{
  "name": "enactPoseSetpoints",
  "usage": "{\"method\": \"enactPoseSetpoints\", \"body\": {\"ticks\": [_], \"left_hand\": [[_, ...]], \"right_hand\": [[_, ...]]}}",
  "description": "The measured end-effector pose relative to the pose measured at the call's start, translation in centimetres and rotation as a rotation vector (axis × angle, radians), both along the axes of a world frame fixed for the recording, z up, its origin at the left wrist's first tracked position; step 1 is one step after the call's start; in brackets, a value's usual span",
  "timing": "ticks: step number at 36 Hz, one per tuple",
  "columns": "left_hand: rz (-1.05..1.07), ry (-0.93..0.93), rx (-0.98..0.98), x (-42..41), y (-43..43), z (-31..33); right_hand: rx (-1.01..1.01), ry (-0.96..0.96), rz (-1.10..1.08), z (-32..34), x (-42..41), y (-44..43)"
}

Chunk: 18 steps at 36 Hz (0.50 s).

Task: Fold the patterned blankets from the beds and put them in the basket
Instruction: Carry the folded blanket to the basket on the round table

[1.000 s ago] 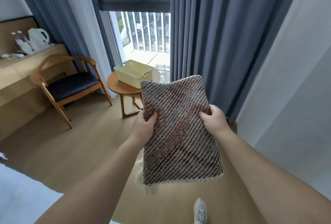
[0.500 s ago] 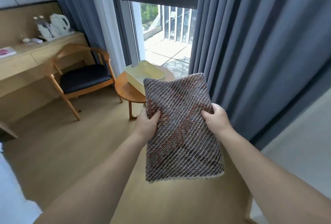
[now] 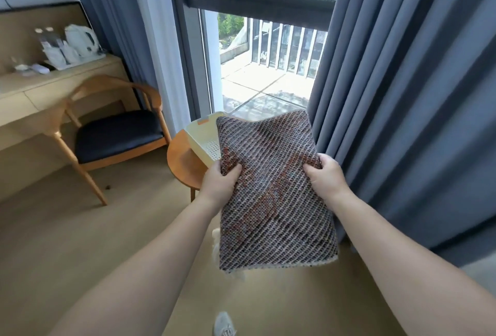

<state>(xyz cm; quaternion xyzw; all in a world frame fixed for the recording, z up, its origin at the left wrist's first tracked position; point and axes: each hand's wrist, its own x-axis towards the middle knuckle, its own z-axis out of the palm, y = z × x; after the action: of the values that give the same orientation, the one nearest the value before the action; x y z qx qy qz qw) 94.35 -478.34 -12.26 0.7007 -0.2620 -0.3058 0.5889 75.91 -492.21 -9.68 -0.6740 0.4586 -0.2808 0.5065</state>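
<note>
A folded patterned blanket point(image 3: 271, 196), woven in brown, grey and red diagonal stripes, hangs flat in front of me. My left hand point(image 3: 218, 182) grips its left edge and my right hand point(image 3: 326, 180) grips its right edge. Behind the blanket's upper left corner stands a pale yellow perforated basket point(image 3: 202, 138) on a small round wooden table point(image 3: 182, 163). The blanket hides most of the basket.
A wooden armchair point(image 3: 112, 131) with a dark seat stands to the left beside a desk point(image 3: 35, 94) with a kettle and bottles. Grey curtains point(image 3: 402, 94) hang on the right next to a tall window. My shoe point(image 3: 224, 326) shows on the wooden floor below.
I have walked closer to the round table, so the basket and chair look larger and nearer. The blanket stays held the same way and now covers most of the basket.
</note>
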Motion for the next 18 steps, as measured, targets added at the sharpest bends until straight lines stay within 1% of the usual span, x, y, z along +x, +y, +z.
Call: {"method": "enactPoseSetpoints", "body": {"ticks": [5, 9, 15, 18], "left_hand": [[-0.026, 0.014, -0.002, 6.8, -5.6, 1.1], [-0.075, -0.058, 0.023, 12.5, -9.8, 2.4], [-0.089, -0.039, 0.04, 18.0, -14.7, 2.8], [-0.062, -0.053, 0.051, 20.7, -17.2, 2.7]], "right_hand": [[-0.043, 0.014, -0.017, 1.6, 7.1, -5.7], [-0.089, 0.019, -0.026, 3.1, 12.0, -9.6], [-0.082, 0.041, -0.029, 3.2, 17.5, -14.9], [-0.082, 0.051, -0.01, 2.8, 20.5, -17.7]]}}
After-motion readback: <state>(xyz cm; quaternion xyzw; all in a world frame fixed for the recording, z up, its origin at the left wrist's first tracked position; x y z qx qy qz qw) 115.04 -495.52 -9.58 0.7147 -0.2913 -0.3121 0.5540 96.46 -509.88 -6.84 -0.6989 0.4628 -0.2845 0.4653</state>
